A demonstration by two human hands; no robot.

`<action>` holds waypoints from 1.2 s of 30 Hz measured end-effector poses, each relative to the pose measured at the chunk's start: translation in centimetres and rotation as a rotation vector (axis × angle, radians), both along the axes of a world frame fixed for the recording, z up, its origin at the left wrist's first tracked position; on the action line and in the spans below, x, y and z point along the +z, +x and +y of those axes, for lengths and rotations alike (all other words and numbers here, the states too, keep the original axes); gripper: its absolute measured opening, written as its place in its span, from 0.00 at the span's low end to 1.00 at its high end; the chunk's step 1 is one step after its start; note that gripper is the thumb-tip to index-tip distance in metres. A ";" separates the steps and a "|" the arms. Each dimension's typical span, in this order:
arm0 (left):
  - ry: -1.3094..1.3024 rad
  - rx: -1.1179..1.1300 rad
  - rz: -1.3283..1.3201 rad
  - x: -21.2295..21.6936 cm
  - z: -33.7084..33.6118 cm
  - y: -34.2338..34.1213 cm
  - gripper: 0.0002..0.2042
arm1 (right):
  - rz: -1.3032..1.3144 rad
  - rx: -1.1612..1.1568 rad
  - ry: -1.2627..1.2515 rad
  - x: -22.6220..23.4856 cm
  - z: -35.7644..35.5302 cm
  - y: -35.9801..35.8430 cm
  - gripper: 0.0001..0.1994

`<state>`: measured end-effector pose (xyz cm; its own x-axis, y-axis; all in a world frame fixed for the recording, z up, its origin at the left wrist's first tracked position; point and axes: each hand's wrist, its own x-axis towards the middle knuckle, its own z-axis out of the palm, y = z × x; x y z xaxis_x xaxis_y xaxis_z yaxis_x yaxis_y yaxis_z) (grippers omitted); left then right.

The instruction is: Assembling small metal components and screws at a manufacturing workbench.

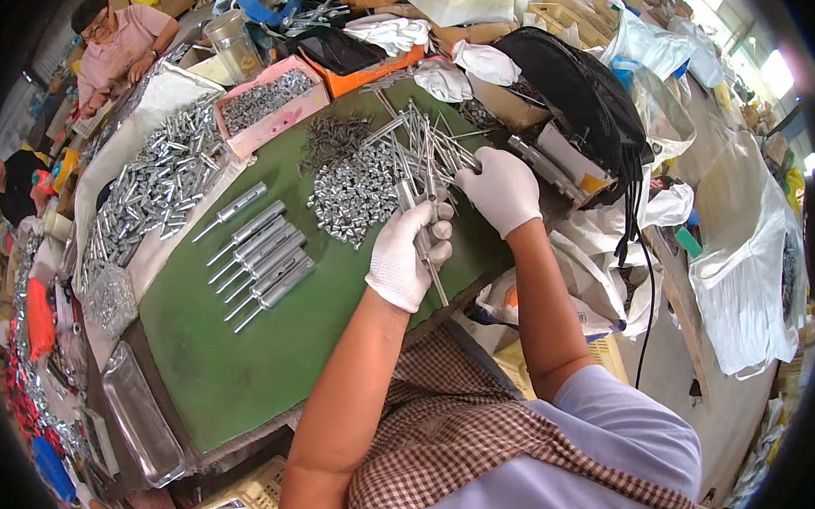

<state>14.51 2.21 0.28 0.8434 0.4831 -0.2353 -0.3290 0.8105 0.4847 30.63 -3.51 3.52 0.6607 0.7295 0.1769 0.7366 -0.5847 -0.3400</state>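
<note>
My left hand (400,257), in a white glove, is closed around a silver metal cylinder with a thin shaft (422,243) that points down toward the near edge of the green mat (203,363). To its right my right hand (500,192), also gloved, has its fingers pinched at the ends of thin metal rods (428,144) heaped at the mat's far right. Whether a rod is between those fingers is hidden. Left of my hands is a pile of small shiny metal parts (350,195), with dark thin pieces (334,139) behind it. Several silver cylinders with thin shafts (266,247) lie in a slanting row.
A pink box (317,93) of small metal parts stands beyond the mat. Metal cylinders (149,175) are heaped at the left, above a clear plastic tray (142,416). A black bag (568,84) with hanging cords bounds the right. Another person (126,48) sits far left.
</note>
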 end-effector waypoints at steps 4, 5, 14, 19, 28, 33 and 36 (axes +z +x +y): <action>0.008 -0.017 0.014 0.1 0.0 0.0 0.16 | 0.122 -0.022 0.285 -0.5 -0.8 0.2 0.13; 0.011 -0.017 0.033 0.2 0.0 0.1 0.17 | 0.122 -0.013 0.321 -0.4 -1.2 0.2 0.11; 0.020 0.003 -0.006 0.3 -0.4 -0.2 0.16 | 0.452 0.234 0.590 1.3 -4.7 -3.0 0.10; 0.039 0.010 0.012 0.6 -0.5 -0.1 0.15 | 0.162 0.289 0.431 2.6 -5.9 -3.7 0.10; 0.057 0.020 0.000 0.4 -0.5 0.0 0.11 | 0.096 0.294 0.426 3.2 -5.8 -4.1 0.10; 0.092 0.033 0.011 0.8 -0.7 -0.1 0.12 | 0.029 0.314 0.440 3.1 -5.6 -3.8 0.10; 0.111 0.025 0.026 1.2 -0.8 0.0 0.11 | -0.073 0.325 0.368 3.8 -5.3 -3.8 0.09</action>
<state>14.52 1.40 1.52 0.8248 0.5285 -0.2009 -0.3346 0.7427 0.5801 26.83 -8.81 7.30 0.3859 0.7759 0.4990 0.8903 -0.1716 -0.4217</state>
